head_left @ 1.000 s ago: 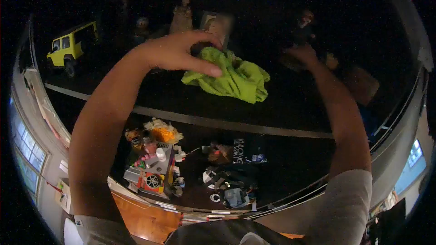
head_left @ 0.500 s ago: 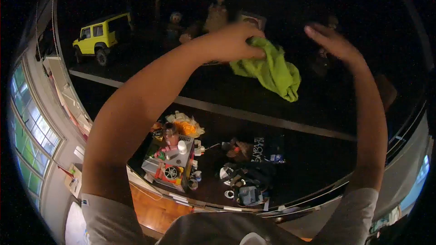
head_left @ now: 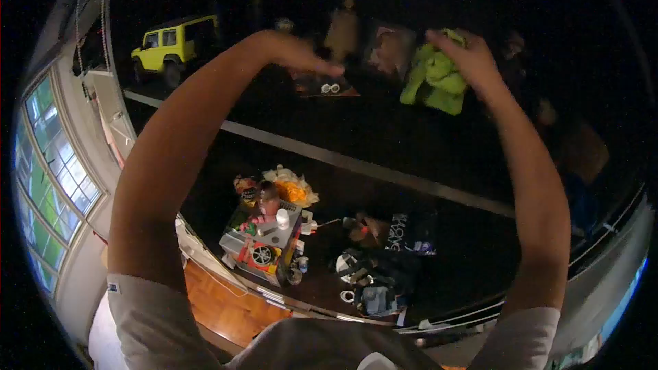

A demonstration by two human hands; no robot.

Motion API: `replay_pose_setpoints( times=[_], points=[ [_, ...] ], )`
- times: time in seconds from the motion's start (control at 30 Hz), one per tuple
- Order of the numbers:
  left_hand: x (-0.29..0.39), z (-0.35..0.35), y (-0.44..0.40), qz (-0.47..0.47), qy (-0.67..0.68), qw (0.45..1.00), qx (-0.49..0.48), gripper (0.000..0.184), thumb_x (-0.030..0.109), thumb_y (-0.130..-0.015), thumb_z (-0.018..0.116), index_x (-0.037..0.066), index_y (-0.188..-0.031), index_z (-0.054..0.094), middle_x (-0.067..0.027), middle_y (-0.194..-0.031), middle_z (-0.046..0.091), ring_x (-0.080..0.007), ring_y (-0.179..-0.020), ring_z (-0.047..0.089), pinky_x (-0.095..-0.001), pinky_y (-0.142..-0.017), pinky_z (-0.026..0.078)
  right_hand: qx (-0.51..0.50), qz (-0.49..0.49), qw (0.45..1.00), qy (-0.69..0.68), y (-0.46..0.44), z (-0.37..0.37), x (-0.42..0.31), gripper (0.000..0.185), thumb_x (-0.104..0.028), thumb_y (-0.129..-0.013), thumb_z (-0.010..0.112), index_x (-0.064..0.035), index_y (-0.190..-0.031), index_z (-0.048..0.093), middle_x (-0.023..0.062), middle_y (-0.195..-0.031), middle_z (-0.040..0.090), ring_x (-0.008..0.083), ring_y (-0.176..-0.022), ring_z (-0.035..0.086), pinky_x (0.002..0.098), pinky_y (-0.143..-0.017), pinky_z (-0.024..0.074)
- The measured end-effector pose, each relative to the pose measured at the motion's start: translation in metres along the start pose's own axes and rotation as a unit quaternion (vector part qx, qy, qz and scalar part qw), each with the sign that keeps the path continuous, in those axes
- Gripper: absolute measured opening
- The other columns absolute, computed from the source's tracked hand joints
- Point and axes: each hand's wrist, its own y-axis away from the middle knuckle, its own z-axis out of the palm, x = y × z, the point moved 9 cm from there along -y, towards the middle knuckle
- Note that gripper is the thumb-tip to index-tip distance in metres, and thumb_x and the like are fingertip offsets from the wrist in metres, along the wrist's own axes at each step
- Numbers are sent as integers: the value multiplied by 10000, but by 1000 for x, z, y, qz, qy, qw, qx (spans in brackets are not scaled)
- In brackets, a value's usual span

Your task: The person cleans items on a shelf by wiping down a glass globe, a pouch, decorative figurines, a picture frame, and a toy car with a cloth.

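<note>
The right hand [head_left: 476,65] grips a bunched green cloth [head_left: 437,88], which hangs just below and left of its fingers. The left hand [head_left: 295,51], well apart to the left of the cloth, is open with fingers extended above a dark flat piece [head_left: 307,88] bearing two white rings. Between the hands, on the far side, stand a pale figurine [head_left: 343,33] and, close left of the cloth, what seems a picture [head_left: 389,53], dim and blurred; both crowd the wiping hand's surroundings. A yellow toy car [head_left: 171,44] stands far left. Nearer, below the pale edge [head_left: 322,155], sit a white bottle [head_left: 282,218] and assorted clutter.
</note>
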Motion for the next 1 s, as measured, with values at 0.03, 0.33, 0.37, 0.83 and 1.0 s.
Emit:
replay_pose_setpoints(
  times=[0.03,0.33,0.37,0.83,1.0],
  points=[
    [-2,-2,0,7,-25,999,31,978,762,-602,488,-6,-1205,437,-203,-1193,471,-320,-1096,457,-368,-910,361,-12,0,999,34,3,7,-4,563,-429,-640,657,-9,-1009,591,179,-956,604,281,-893,587,336,-800,450],
    [-27,13,-12,-44,64,996,-45,1114,763,-472,598,-18,-1240,394,-248,-1236,409,-353,-1129,425,-430,-960,285,-184,-61,974,116,42,53,-16,497,-322,-650,704,53,-948,574,145,-812,615,198,-739,608,311,-673,478],
    [-22,10,-9,-23,84,996,-37,1101,761,-468,605,-7,-1233,411,-242,-1229,420,-357,-1131,422,-429,-961,280,-213,-29,970,110,39,55,-10,468,-304,-658,698,53,-937,577,143,-800,615,199,-733,608,307,-666,479],
    [-9,-55,71,133,563,794,185,316,282,-847,518,48,-1059,513,-59,-971,596,-183,-869,582,-372,-765,477,42,60,903,-423,23,29,-51,441,-324,-817,570,23,-1075,485,117,-956,580,207,-838,586,346,-682,487],
    [30,-39,96,212,710,631,231,260,232,-862,490,45,-1039,518,-68,-971,574,-175,-903,541,-324,-815,434,76,-100,987,-101,44,115,-152,692,-571,-843,302,13,-1197,414,239,-1157,464,343,-1111,428,428,-938,305]
  ],
)
